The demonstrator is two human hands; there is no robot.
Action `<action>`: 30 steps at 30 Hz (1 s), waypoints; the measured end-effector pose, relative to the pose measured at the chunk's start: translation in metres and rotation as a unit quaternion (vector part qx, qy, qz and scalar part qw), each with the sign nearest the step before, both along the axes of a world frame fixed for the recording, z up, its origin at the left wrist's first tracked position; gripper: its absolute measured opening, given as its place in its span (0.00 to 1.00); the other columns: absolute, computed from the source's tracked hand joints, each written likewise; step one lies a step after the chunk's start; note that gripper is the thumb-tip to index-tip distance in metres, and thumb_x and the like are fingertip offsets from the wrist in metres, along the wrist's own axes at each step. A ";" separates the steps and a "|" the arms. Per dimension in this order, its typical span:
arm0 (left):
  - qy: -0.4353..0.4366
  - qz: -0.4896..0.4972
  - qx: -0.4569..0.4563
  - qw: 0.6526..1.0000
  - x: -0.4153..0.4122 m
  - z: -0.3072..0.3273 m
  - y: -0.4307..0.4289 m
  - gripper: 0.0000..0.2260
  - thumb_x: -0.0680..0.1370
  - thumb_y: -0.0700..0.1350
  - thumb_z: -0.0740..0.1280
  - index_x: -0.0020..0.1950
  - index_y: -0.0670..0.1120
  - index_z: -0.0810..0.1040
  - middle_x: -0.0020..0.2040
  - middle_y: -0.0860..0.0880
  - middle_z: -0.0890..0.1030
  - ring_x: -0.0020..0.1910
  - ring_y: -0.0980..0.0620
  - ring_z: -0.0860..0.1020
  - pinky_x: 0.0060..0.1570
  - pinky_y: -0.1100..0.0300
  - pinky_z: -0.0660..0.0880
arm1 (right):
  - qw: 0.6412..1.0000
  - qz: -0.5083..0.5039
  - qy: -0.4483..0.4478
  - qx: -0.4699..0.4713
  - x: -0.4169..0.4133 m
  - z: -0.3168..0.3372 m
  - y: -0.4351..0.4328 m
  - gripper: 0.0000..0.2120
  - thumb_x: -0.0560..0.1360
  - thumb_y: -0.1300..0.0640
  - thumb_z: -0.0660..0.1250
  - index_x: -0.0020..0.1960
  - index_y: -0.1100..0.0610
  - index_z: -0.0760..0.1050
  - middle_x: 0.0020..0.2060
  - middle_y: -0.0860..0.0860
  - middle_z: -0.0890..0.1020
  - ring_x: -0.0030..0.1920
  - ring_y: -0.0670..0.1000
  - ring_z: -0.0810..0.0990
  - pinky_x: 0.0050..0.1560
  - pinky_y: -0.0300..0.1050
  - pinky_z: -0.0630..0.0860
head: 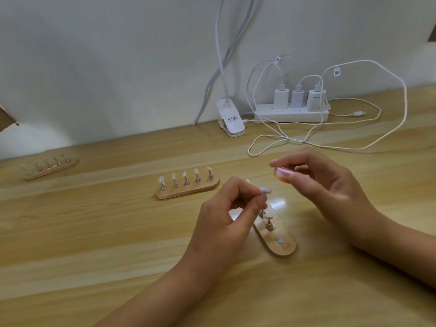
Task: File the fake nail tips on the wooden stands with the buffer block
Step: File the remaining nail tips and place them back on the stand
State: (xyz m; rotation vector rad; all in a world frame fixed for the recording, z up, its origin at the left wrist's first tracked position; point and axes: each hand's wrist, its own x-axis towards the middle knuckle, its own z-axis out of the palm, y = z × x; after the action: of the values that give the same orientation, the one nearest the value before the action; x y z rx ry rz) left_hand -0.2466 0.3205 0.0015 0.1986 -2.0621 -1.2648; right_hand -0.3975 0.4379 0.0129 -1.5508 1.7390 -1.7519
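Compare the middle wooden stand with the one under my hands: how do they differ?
The middle stand carries five holders, each with a nail tip; the near stand shows a bare spot at its near end. The middle stand lies crosswise, fully visible; the near stand runs front to back, partly behind the left hand. Both are light wood with rounded ends.

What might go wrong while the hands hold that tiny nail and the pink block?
1. The left hand only pinches the nail tip, up in the air; a hard rub from the buffer block in the right hand might flick it away.
2. The left hand hangs just over the near stand, so it might knock a standing peg.
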 end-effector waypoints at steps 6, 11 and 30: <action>0.005 0.004 0.020 1.000 0.001 0.000 -0.002 0.08 0.77 0.42 0.69 0.44 0.55 0.76 0.41 0.52 0.82 0.45 0.52 0.82 0.49 0.65 0.76 | 0.998 0.000 -0.006 0.062 -0.003 -0.004 -0.005 0.09 0.73 0.49 0.73 0.52 0.49 0.80 0.47 0.44 0.83 0.49 0.43 0.79 0.53 0.39 0.73; 0.006 0.005 -0.001 1.000 0.000 -0.002 0.000 0.08 0.77 0.43 0.69 0.44 0.57 0.76 0.41 0.55 0.82 0.44 0.50 0.82 0.49 0.61 0.77 | 0.997 0.005 0.071 -0.035 0.003 -0.003 0.000 0.15 0.73 0.53 0.71 0.59 0.52 0.77 0.51 0.48 0.83 0.56 0.52 0.80 0.56 0.44 0.73; 0.011 0.008 -0.021 1.000 0.000 -0.004 -0.001 0.05 0.77 0.46 0.68 0.45 0.55 0.75 0.42 0.58 0.81 0.45 0.49 0.82 0.49 0.58 0.78 | 0.994 -0.011 0.102 -0.040 0.002 -0.004 -0.001 0.12 0.73 0.50 0.70 0.56 0.51 0.78 0.50 0.46 0.82 0.54 0.52 0.79 0.56 0.42 0.73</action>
State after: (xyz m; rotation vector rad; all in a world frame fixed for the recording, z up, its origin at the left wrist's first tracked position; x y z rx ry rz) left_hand -0.2469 0.3196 -0.0029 0.1800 -2.0624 -1.2082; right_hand -0.3958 0.4373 0.0094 -1.8076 1.8026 -1.7473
